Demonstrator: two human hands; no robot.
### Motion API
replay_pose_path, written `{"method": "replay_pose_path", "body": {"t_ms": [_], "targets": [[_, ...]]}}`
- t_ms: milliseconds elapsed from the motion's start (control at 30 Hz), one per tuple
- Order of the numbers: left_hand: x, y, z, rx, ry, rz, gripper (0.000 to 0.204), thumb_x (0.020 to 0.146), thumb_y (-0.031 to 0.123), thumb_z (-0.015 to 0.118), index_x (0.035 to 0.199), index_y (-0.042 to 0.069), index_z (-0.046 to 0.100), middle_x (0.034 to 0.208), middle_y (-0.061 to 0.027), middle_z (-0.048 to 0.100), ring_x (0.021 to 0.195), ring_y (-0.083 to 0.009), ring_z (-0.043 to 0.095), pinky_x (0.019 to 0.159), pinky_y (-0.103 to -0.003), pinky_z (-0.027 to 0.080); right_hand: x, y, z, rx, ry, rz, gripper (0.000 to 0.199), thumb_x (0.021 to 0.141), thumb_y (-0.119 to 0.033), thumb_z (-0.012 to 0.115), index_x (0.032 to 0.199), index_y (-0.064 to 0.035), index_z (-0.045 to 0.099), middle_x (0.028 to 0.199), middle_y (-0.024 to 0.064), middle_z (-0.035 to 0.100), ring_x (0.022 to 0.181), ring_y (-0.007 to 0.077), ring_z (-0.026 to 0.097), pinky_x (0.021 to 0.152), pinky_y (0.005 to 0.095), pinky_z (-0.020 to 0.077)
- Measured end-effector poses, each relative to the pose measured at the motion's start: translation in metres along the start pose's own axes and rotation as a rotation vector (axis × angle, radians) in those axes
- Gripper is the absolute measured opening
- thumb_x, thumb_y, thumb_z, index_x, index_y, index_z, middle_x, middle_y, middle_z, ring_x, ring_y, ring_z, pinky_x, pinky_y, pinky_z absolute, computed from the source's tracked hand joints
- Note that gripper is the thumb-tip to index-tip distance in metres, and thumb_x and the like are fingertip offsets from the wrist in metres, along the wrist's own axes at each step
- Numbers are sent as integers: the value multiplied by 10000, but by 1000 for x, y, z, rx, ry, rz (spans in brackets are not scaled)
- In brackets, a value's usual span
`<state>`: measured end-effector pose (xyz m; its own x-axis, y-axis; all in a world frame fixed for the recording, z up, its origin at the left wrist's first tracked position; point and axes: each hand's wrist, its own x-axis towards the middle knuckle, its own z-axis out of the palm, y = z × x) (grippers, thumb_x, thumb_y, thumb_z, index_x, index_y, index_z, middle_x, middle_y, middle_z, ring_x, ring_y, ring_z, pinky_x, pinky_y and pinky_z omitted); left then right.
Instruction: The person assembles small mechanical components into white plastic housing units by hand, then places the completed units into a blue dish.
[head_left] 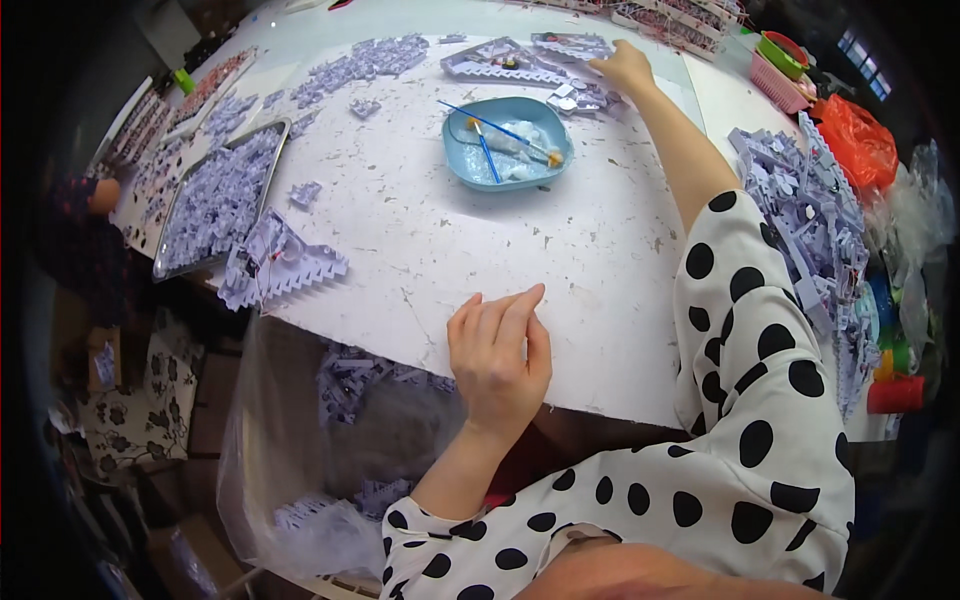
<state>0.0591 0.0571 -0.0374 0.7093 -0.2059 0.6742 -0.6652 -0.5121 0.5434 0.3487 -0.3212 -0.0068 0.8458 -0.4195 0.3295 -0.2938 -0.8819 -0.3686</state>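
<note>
My right hand [628,70] reaches to the far side of the table. Its thumb and fingers close around the right end of a white toothed plastic part [568,44]. Beside it lie a larger triangular toothed part [500,62] and several small white plastic pieces [580,97]. At the table's near edge, my left hand [500,350] rests with its fingers stretched out, loosely bent, and nothing in it. A blue plastic bowl [460,165] stands between the hands, holding whitish wet material and two blue-handled brushes [487,150] with yellowish tips.
A metal tray [284,140] heaped with white parts stands at the left, near wired toothed pieces [285,260]. More parts pile up at right [800,200], by a red plastic bag [858,140]. A clear bag [250,420] hangs below the near edge. Someone's arm [100,197] shows far left.
</note>
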Motion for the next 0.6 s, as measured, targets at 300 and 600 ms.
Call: {"method": "replay_pose_path", "body": {"t_ms": [300, 600], "targets": [[-1, -3, 2, 30, -11, -28, 292, 831, -8, 626, 1117, 42, 658, 908, -118, 633, 864, -314, 605, 922, -425, 467, -152, -37, -153, 652, 47, 78, 177, 796, -153, 617, 937, -60, 666, 822, 83, 626, 1005, 226, 601, 1056, 368, 365], [0, 45, -9, -453, -12, -82, 225, 900, -43, 596, 1115, -18, 658, 1018, -115, 681, 971, -187, 637, 898, -320, 487, -421, 49, -227, 425, -207, -131, 648, 763, -156, 757, 1363, -140, 513, 1141, 176, 666, 1038, 261, 656, 906, 349, 499]]}}
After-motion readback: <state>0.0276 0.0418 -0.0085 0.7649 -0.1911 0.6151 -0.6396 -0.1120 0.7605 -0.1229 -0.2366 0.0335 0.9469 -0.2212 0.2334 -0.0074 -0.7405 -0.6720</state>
